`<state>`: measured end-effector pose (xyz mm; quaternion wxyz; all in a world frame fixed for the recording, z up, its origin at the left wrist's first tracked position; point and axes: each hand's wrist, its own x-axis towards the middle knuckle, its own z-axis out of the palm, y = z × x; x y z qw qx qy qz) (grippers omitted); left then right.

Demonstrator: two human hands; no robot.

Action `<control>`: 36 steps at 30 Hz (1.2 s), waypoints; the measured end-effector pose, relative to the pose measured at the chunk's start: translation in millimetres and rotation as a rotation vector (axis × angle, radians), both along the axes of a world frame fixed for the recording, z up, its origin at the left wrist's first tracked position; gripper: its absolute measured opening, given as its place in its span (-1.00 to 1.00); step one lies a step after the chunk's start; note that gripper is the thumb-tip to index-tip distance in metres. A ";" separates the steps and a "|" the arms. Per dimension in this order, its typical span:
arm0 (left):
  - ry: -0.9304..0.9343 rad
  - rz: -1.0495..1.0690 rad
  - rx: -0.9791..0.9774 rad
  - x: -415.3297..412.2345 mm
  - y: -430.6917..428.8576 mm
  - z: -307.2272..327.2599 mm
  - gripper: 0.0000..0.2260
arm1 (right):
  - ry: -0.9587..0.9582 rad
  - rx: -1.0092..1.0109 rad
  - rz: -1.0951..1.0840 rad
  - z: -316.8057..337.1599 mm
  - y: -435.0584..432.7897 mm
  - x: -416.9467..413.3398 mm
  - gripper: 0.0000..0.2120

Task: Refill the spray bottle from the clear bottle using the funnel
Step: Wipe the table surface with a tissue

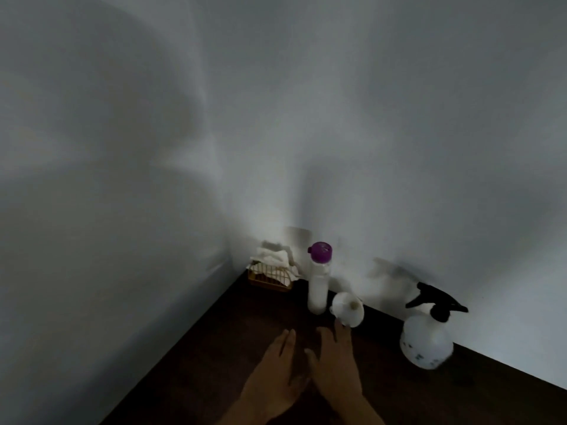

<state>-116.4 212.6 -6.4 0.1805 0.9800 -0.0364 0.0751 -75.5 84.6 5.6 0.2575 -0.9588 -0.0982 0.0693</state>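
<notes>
A dark surface (211, 363) fills the corner between two white walls (399, 148). The clear bottle (319, 286) stands upright near the back wall, its purple cap (320, 251) on. Just to the right of it is the white funnel (348, 309), resting on its wide end with the spout pointing up. The spray bottle (426, 338) stands upright well to the right, close to the wall, with its black trigger head (435, 300) in place. In the corner behind the clear bottle is a small wire basket (270, 277) holding white cloths (273, 257).

Both hands are low in the picture, side by side above the surface, and hold nothing. The left hand (276, 372) has its fingers (287, 338) straight and close together. The right hand (334, 366) has its fingers (339, 329) straight and stretched toward the funnel. Their tips are just beside its rim, but the blur hides whether they touch it.
</notes>
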 end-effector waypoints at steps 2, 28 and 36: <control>-0.011 0.016 0.041 5.6 14.2 0.3 -0.33 | -0.044 -0.015 0.089 5.3 19.7 6.4 -0.50; 0.011 -0.001 0.122 77.7 171.7 -57.6 -0.60 | -0.263 -0.104 -0.055 -11.4 174.9 193.8 -0.75; 0.020 -0.035 0.113 85.6 175.5 -72.5 -0.61 | -0.236 -0.269 0.040 -6.8 179.9 204.2 -0.67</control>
